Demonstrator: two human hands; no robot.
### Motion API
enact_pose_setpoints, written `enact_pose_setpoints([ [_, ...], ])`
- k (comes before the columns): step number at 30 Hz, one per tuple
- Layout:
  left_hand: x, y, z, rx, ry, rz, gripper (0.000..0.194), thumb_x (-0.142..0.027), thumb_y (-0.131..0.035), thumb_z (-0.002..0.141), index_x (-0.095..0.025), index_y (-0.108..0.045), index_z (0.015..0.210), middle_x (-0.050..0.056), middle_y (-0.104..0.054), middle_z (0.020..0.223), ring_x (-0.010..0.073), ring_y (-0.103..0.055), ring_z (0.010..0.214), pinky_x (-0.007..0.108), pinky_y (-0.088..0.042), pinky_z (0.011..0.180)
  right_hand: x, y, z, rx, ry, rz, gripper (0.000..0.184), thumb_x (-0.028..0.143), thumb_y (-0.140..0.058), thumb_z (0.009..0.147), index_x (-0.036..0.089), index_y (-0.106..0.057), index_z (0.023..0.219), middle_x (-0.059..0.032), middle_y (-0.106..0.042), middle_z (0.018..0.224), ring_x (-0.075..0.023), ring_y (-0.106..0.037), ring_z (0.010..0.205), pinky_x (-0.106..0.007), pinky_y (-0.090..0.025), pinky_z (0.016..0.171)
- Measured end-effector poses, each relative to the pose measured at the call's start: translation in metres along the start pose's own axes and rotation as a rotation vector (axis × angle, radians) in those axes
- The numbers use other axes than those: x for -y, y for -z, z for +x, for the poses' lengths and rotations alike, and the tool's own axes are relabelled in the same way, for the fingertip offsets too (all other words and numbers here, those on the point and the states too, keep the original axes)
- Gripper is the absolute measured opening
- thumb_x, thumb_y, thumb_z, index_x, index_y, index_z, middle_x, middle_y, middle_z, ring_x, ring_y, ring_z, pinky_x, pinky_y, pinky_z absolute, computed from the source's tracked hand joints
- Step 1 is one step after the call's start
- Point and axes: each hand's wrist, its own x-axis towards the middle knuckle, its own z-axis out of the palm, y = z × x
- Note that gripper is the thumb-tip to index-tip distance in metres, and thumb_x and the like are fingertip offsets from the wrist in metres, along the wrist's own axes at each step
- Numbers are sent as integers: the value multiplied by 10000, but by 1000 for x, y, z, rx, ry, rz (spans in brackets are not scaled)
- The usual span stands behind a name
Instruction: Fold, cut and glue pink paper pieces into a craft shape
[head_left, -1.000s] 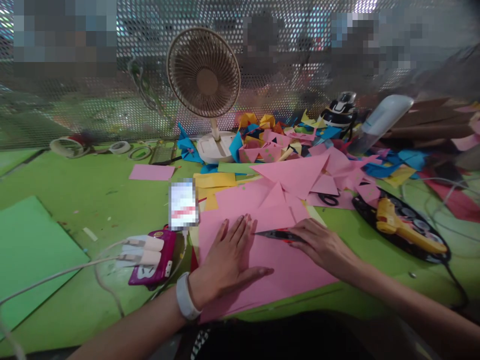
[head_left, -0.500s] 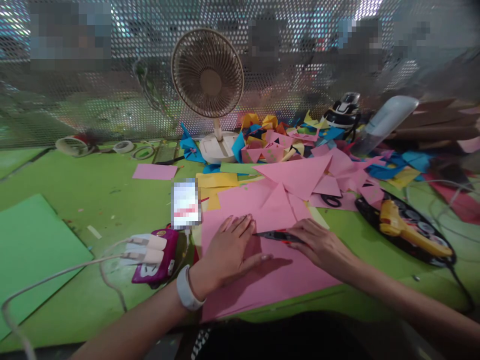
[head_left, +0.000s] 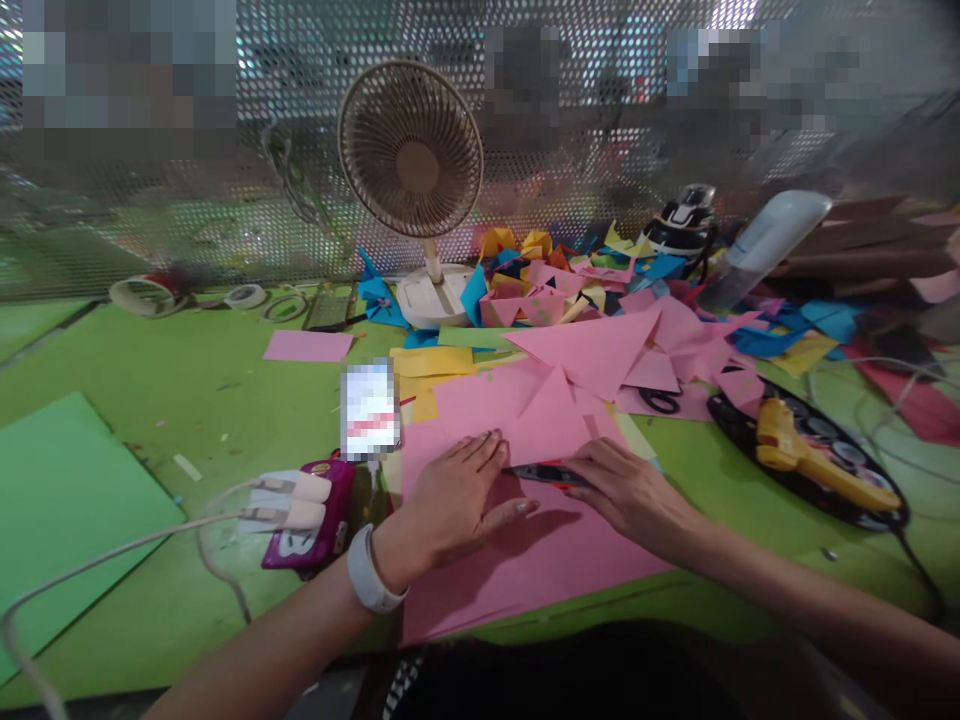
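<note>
My left hand (head_left: pixel 457 500) lies flat on a large sheet of pink paper (head_left: pixel 517 590), fingers stretched out and thumb spread to the right. A pale band circles that wrist. In my right hand (head_left: pixel 626 490) is a slim black-and-red pointed tool (head_left: pixel 541 473), held low over the sheet. Its tip points left and ends close beside my left fingers. Whether it is a knife or scissors I cannot tell, since my fingers cover its right end. Beyond my hands, folded pink paper (head_left: pixel 592 350) overlaps the sheet's far part.
A phone (head_left: pixel 371 410) and a purple power block (head_left: pixel 319 510) with plugs and cables lie left. Green card (head_left: pixel 75 510) is farther left. A fan (head_left: pixel 416 165) stands behind. To the right are black scissors (head_left: pixel 660 401) and a yellow glue gun (head_left: pixel 817 455) on a black tray.
The tool and my right hand have shifted very slightly left. The whole view has also drifted a little left. My left hand stays flat on the pink sheet.
</note>
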Motion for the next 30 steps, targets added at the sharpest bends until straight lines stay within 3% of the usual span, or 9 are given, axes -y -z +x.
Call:
enact_pose_setpoints([
  [15, -1, 1, 0, 14, 2, 8, 767, -658, -268, 858, -82, -377, 1352, 155, -349, 1416, 263, -324, 1310, 396, -241, 1085, -4, -4, 6, 33, 68, 0, 212, 247, -464, 901, 207, -580, 1074, -77, -570, 900, -204, -546, 854, -346, -508, 726],
  [22, -1, 0, -2, -5, 14, -2, 773, -673, -304, 838, -97, -384, 1348, 153, -344, 1420, 268, -328, 1307, 413, -238, 1086, 9, -8, 4, 104, 116, 96, 181, 198, -480, 884, 178, -583, 1032, -77, -578, 920, -191, -543, 869, -337, -499, 757],
  [25, 1, -2, -4, -22, -5, 11, 726, -649, -309, 853, -127, -377, 1353, 135, -351, 1423, 261, -327, 1309, 422, -230, 1089, 6, 1, 0, 119, 110, 162, 178, 227, -509, 875, 185, -593, 1027, -73, -599, 932, -181, -560, 878, -318, -497, 768],
  [27, 4, -3, -4, -54, -5, 11, 662, -604, -315, 878, -151, -368, 1357, 117, -352, 1428, 248, -334, 1306, 417, -238, 1087, -6, 13, -6, 71, 80, 197, 187, 261, -523, 871, 203, -604, 1030, -70, -622, 935, -178, -578, 889, -307, -499, 775],
  [30, 11, -7, 0, -161, 48, 5, 590, -518, -358, 902, -170, -325, 1377, 106, -334, 1440, 240, -319, 1311, 411, -266, 1078, -36, 31, -21, -104, -58, 123, 214, 323, -522, 868, 224, -619, 1031, -71, -648, 960, -201, -598, 917, -335, -503, 789],
])
